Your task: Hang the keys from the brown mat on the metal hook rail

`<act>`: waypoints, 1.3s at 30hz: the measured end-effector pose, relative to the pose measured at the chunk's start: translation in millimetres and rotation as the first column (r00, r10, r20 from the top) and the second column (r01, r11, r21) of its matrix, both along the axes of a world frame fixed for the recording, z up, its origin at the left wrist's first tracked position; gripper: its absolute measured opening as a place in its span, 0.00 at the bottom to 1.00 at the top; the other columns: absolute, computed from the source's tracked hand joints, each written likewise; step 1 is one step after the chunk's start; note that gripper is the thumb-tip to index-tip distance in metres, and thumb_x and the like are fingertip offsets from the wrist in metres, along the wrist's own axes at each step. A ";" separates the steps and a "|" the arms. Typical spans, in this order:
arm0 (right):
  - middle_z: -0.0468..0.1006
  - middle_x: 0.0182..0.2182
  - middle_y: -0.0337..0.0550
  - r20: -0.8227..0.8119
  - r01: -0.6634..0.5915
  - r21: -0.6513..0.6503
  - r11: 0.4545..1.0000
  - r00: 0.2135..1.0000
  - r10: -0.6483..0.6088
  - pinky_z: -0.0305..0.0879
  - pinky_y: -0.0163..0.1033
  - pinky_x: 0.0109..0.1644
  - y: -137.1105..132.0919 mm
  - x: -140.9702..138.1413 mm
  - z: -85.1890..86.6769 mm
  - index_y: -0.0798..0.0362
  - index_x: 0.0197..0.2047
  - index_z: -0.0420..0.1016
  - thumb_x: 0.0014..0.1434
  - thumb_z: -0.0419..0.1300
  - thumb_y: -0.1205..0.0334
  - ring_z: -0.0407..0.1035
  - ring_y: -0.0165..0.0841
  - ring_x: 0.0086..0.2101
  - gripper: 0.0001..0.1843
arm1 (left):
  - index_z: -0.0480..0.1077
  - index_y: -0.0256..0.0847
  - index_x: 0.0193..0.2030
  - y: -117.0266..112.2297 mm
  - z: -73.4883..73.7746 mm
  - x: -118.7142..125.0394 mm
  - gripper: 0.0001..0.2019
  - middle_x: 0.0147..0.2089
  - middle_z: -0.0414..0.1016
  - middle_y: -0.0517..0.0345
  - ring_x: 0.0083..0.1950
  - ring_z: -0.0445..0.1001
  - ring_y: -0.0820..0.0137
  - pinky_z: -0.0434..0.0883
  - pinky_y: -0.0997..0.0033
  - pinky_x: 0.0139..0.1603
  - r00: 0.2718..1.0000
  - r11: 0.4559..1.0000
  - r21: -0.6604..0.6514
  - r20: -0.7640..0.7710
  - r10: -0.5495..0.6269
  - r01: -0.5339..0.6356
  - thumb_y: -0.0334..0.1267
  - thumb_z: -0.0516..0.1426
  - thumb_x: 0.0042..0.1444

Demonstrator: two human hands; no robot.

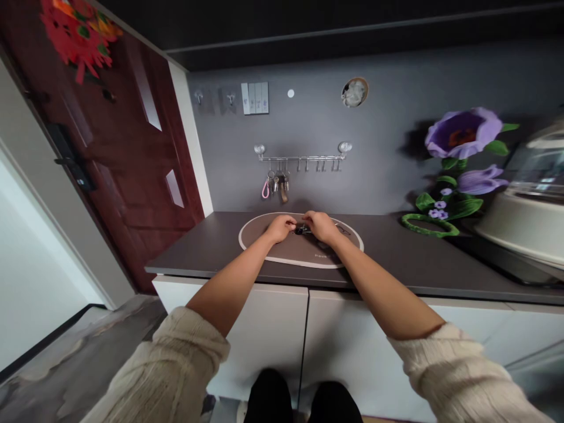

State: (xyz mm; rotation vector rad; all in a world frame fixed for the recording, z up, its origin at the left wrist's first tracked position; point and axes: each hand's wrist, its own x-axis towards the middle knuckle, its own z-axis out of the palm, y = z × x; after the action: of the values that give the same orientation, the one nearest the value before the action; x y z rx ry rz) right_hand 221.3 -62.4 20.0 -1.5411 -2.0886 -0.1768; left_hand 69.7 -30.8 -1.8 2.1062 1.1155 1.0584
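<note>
Over an oval grey-brown mat (273,249) with a pale rim, my two hands come close together. Between them is a small bunch of keys (302,230), dark with some shiny metal; its details are too small to make out. My left hand (281,228) pinches it from the left with thumb and fingertips. From the other side, my right hand (321,225) has its fingers curled closed on it, partly hiding it. A drawn pattern and lettering show on the mat to the right of my right hand.
A hook rail (304,158) on the wall behind carries several hanging keys (277,183). At the right of the dark counter (388,258) stand a purple plush flower (462,135) and a cream appliance (524,217). A dark red door (127,147) is to the left.
</note>
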 end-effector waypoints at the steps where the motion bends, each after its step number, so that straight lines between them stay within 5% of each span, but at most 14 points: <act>1: 0.76 0.37 0.48 0.034 0.015 -0.005 1.000 0.999 -0.014 0.58 0.33 0.41 -0.1 -0.3 -0.3 0.54 0.41 0.71 0.54 0.49 0.68 0.68 0.33 0.39 0.13 | 0.71 0.34 0.31 0.6 -0.4 -0.5 0.06 0.30 0.73 0.57 0.31 0.68 0.74 0.65 0.72 0.38 1.000 1.000 0.010 -0.028 -0.003 0.004 0.28 0.54 0.46; 13: 0.75 0.39 0.50 0.121 0.053 0.011 0.999 0.991 -0.054 0.57 0.33 0.43 -2.8 -2.9 -1.0 0.56 0.42 0.70 0.56 0.47 0.68 0.67 0.34 0.40 0.14 | 0.70 0.35 0.26 4.2 -2.3 -3.6 0.03 0.27 0.70 0.59 0.30 0.65 0.74 0.62 0.73 0.36 0.991 0.993 0.117 -0.128 0.043 -0.028 0.31 0.55 0.45; 24: 0.76 0.37 0.49 0.020 0.000 0.057 0.998 1.000 -0.001 0.57 0.34 0.42 -0.6 -3.4 -0.9 0.55 0.40 0.72 0.54 0.50 0.68 0.68 0.34 0.38 0.13 | 0.68 0.36 0.27 2.1 3.7 -2.6 0.04 0.29 0.70 0.59 0.32 0.65 0.74 0.62 0.73 0.38 0.988 0.967 0.202 -0.006 0.157 -0.153 0.29 0.52 0.48; 39: 0.74 0.37 0.47 -0.051 -0.087 0.134 0.987 0.994 0.094 0.56 0.34 0.43 -2.6 -7.4 1.2 0.56 0.40 0.71 0.55 0.49 0.66 0.65 0.32 0.38 0.12 | 0.68 0.35 0.28 5.3 7.2 -1.5 0.04 0.30 0.71 0.59 0.32 0.66 0.75 0.63 0.75 0.38 0.982 0.958 0.253 0.164 0.097 -0.137 0.30 0.53 0.48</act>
State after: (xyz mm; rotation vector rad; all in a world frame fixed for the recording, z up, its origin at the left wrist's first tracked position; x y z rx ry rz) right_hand 213.9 -65.0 21.2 -1.3555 -2.0541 -0.2301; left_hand 68.2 -25.5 5.4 2.1363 1.0868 1.4676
